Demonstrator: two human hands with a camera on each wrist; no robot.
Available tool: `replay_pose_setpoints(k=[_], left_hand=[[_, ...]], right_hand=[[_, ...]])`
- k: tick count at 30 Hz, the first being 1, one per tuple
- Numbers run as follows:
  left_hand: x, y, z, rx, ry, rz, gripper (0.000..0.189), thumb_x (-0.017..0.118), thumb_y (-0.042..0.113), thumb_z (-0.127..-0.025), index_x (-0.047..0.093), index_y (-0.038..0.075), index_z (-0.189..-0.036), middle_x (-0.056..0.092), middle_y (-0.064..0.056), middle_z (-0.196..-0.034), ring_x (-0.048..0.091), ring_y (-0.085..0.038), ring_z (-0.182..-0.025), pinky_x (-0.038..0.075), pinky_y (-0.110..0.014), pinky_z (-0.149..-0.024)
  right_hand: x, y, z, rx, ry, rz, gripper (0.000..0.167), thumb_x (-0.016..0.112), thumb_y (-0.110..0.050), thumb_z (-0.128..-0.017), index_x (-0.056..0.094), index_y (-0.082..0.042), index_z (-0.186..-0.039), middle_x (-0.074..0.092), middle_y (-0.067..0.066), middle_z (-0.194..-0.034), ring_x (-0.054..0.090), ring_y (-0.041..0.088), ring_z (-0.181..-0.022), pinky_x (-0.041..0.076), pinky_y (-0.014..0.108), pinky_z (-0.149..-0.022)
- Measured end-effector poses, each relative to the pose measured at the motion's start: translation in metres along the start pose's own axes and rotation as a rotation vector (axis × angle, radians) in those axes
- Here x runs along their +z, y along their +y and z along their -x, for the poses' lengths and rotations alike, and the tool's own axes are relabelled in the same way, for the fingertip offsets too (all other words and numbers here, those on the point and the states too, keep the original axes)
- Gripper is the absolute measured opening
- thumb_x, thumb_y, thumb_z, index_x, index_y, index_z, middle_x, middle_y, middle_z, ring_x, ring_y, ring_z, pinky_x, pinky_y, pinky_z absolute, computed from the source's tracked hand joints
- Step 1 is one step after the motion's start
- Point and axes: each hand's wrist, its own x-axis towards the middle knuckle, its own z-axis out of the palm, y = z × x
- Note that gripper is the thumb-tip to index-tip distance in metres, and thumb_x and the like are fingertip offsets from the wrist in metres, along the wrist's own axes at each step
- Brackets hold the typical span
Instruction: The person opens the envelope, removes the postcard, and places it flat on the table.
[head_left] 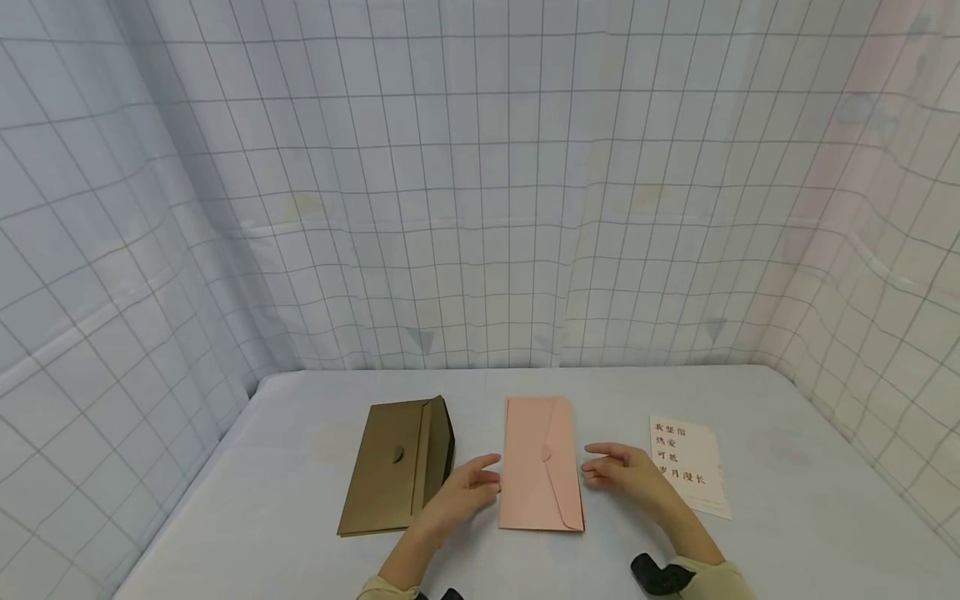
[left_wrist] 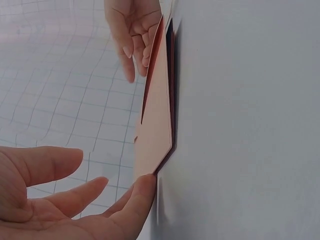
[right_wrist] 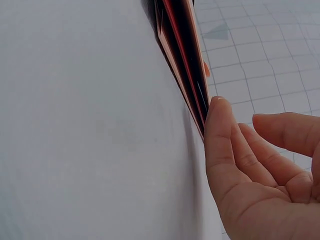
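A pink envelope (head_left: 534, 492) with a heart-shaped tab on its flap lies in the middle of the table. At its left edge is my left hand (head_left: 468, 490), fingers extended; in the left wrist view a fingertip touches the envelope's edge (left_wrist: 159, 125). On the opposite side my right hand (head_left: 626, 477) has loosely bent fingers, and in the right wrist view a fingertip meets the envelope's side (right_wrist: 172, 55). That side gapes a little, with red and dark layers between its faces. Neither hand grips anything.
An olive-gold envelope (head_left: 382, 471) with an oval tab lies left of the left hand, its dark right side raised. To the right, a cream card (head_left: 693, 457) printed with Chinese characters lies partly behind the right hand. White grid-patterned curtains (head_left: 480, 208) surround the white table (head_left: 300, 433).
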Motion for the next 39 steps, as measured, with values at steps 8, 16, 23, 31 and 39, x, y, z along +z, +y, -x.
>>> replay_pose_setpoints(k=[8,16,23,31,39], left_hand=[[0.001,-0.003,-0.003,-0.018,0.019,0.008,0.055,0.054,0.011,-0.091,0.034,-0.005,-0.141,0.051,-0.026,-0.123,0.051,-0.024,-0.109,0.046,-0.037,-0.09],[0.002,-0.001,-0.002,-0.033,0.024,0.028,0.057,0.055,0.011,-0.09,0.034,-0.005,-0.141,0.051,-0.026,-0.123,0.05,-0.024,-0.107,0.044,-0.037,-0.09],[0.004,-0.001,-0.002,-0.027,0.025,0.031,0.057,0.054,0.009,-0.09,0.033,-0.008,-0.14,0.051,-0.027,-0.121,0.05,-0.023,-0.106,0.044,-0.036,-0.09],[0.006,0.0,-0.001,-0.017,0.017,0.036,0.058,0.055,0.011,-0.089,0.033,-0.007,-0.14,0.051,-0.026,-0.12,0.05,-0.024,-0.106,0.045,-0.034,-0.088],[0.005,-0.003,-0.002,0.038,0.051,0.019,0.058,0.056,0.013,-0.089,0.035,-0.009,-0.138,0.054,-0.025,-0.117,0.053,-0.022,-0.102,0.045,-0.032,-0.087]], right_hand=[[0.004,0.001,-0.001,0.01,-0.034,-0.048,0.052,0.051,-0.009,-0.093,0.033,0.017,-0.135,0.064,0.022,-0.115,0.066,0.007,-0.094,0.053,0.02,-0.083],[0.01,0.001,-0.003,0.007,-0.064,-0.044,0.051,0.049,-0.01,-0.095,0.034,0.018,-0.135,0.059,0.03,-0.121,0.066,0.007,-0.094,0.053,0.023,-0.084],[0.018,0.001,-0.002,-0.008,-0.032,-0.022,0.049,0.053,-0.01,-0.093,0.04,0.016,-0.132,0.064,0.026,-0.114,0.066,0.006,-0.086,0.055,0.022,-0.078],[0.027,0.001,0.0,-0.063,0.007,-0.019,0.05,0.062,-0.011,-0.088,0.045,0.013,-0.129,0.069,0.012,-0.104,0.064,0.004,-0.084,0.055,0.023,-0.076],[0.027,-0.001,-0.001,-0.055,0.013,-0.051,0.052,0.064,-0.013,-0.087,0.046,0.012,-0.129,0.071,0.0,-0.1,0.064,0.002,-0.085,0.054,0.021,-0.077]])
